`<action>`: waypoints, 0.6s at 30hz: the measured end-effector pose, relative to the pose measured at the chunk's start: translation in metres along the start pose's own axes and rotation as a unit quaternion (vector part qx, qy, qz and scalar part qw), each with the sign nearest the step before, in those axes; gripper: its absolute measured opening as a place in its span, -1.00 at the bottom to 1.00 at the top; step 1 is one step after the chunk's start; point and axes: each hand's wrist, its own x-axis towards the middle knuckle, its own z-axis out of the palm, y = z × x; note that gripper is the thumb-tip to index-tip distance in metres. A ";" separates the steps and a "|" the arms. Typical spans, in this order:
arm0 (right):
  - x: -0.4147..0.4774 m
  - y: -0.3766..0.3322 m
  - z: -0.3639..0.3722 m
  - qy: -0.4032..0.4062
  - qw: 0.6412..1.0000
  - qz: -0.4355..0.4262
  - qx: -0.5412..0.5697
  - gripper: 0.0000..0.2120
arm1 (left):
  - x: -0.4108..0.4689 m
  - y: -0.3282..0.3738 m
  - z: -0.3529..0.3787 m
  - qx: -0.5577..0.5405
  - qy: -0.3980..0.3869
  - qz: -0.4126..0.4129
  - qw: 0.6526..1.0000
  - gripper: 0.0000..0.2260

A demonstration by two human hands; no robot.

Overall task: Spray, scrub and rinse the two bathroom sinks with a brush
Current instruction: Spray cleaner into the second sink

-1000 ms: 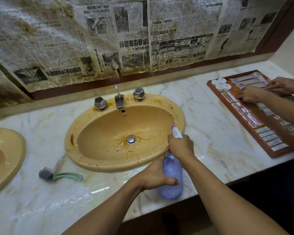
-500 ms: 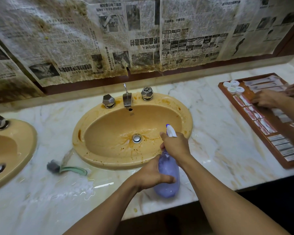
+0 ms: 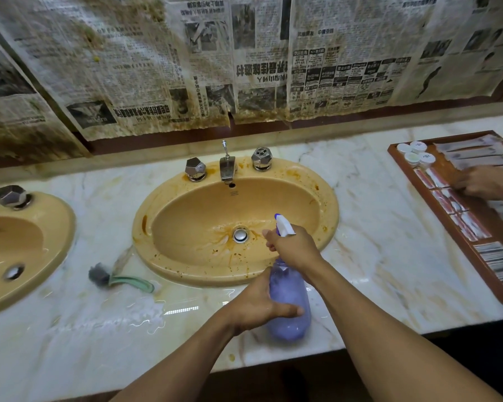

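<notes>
A yellow oval sink [image 3: 169, 256] with brown stains around its drain sits in the marble counter [image 3: 369, 256]. Over its front right rim I hold a purple spray bottle [image 3: 291, 320]. My left hand [image 3: 259, 306] grips the bottle's body. My right hand [image 3: 295, 246] grips the white spray head, its nozzle aimed into the basin. A second yellow sink [image 3: 44, 245] lies at the far left. A brush [image 3: 114, 278] with a grey head and green handle lies on the wet counter between the sinks.
Chrome taps and spout [image 3: 227, 166] stand behind the middle sink. Stained newspaper [image 3: 244, 59] covers the wall. At the right, a brown tray [image 3: 459, 242] holds sachets and small white tubs; another person's hand [image 3: 482, 182] rests on it.
The view has shifted left, so the left sink shows more. The bottle and both my hands stay at the sink's front right rim. The other person's hands have moved toward the right edge.
</notes>
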 end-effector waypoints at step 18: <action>0.010 -0.002 -0.001 -0.046 0.999 -0.006 -0.007 -0.80 | 0.002 0.000 0.013 -0.018 0.021 0.024 0.999 -0.26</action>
